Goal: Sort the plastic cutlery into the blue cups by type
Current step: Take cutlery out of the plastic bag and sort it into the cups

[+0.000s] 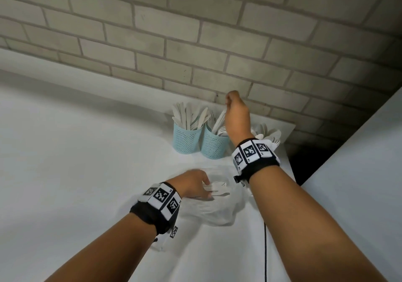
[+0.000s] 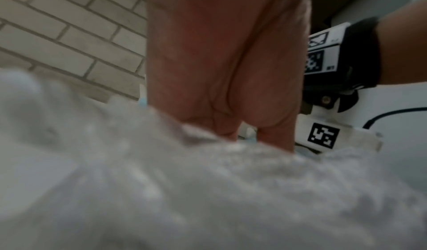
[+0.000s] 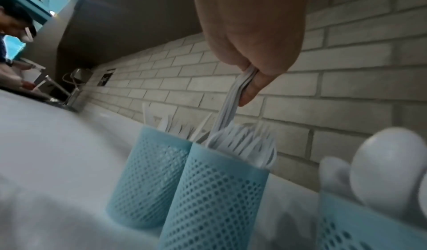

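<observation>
Three blue mesh cups stand by the brick wall. The left cup [image 1: 186,139] [image 3: 148,179] holds knives and the middle cup [image 1: 214,146] [image 3: 215,199] holds forks. The right cup [image 3: 369,224] holds spoons [image 1: 270,135] and is mostly hidden behind my right wrist in the head view. My right hand [image 1: 227,104] [image 3: 248,82] pinches a bundle of white forks [image 3: 227,111] by their handles, heads down in the middle cup. My left hand [image 1: 206,189] rests with straight fingers on loose white cutlery [image 1: 218,189] in a clear plastic bag [image 1: 217,212] [image 2: 208,190] on the counter.
The white counter [image 1: 76,162] runs left to a tap [image 3: 69,93], where another person [image 3: 13,34] stands. A black cable [image 1: 265,249] lies along the counter's right side. A white panel [image 1: 359,173] rises at the right beyond a dark gap [image 1: 304,164].
</observation>
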The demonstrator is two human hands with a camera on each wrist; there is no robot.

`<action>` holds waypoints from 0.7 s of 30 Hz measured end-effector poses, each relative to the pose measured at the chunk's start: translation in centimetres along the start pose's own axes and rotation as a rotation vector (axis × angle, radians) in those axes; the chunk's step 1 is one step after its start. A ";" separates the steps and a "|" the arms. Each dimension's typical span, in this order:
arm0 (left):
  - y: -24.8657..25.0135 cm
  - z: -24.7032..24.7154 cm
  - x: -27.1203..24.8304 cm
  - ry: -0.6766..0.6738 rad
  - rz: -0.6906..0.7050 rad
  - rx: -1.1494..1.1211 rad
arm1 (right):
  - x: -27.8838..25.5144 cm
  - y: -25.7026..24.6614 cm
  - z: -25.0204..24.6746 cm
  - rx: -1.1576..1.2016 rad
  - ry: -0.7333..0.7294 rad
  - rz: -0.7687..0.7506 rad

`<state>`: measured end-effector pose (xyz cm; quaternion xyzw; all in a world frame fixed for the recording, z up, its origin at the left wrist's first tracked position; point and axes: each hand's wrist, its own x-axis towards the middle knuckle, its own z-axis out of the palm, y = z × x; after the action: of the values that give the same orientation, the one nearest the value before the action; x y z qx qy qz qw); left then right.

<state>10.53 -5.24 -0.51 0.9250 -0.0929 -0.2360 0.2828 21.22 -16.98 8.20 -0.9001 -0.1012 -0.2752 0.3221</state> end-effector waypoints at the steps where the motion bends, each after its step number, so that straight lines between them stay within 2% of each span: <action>1: -0.1 0.1 0.0 -0.016 0.008 -0.004 | -0.2 0.3 0.6 -0.058 -0.053 -0.007; 4: -0.5 0.2 0.1 -0.047 -0.001 0.004 | -0.7 1.4 1.9 -0.321 -0.248 -0.019; 6: -0.7 0.3 0.2 -0.071 -0.022 0.092 | -1.0 1.6 2.4 -0.486 -0.412 -0.026; 9: -0.6 0.7 0.2 -0.097 -0.029 0.232 | -0.9 1.5 2.0 -0.577 -0.548 -0.033; 11: -0.5 0.8 0.2 -0.070 -0.020 0.279 | -0.8 0.8 1.2 -0.504 -0.515 -0.024; 12: -0.5 0.9 0.1 -0.053 -0.013 0.295 | -1.0 0.4 0.7 -0.434 -0.421 -0.032; 15: -0.4 1.0 -0.1 -0.063 0.009 0.353 | -2.5 -0.9 -1.2 -0.121 -0.018 -0.149; 16: -0.3 1.1 -0.2 -0.072 0.015 0.376 | -3.2 -1.1 -1.7 -0.039 0.019 -0.172; 18: -0.1 1.4 -0.5 -0.061 0.026 0.416 | -4.6 -1.4 -2.5 0.052 -0.058 -0.170; 21: 0.1 2.0 -0.8 0.003 0.050 0.428 | -6.5 -1.2 -3.1 0.003 -0.312 -0.065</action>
<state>8.83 -6.09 -1.62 0.9617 -0.1635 -0.2024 0.0856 14.10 -18.07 7.21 -0.9278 -0.1794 -0.1422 0.2947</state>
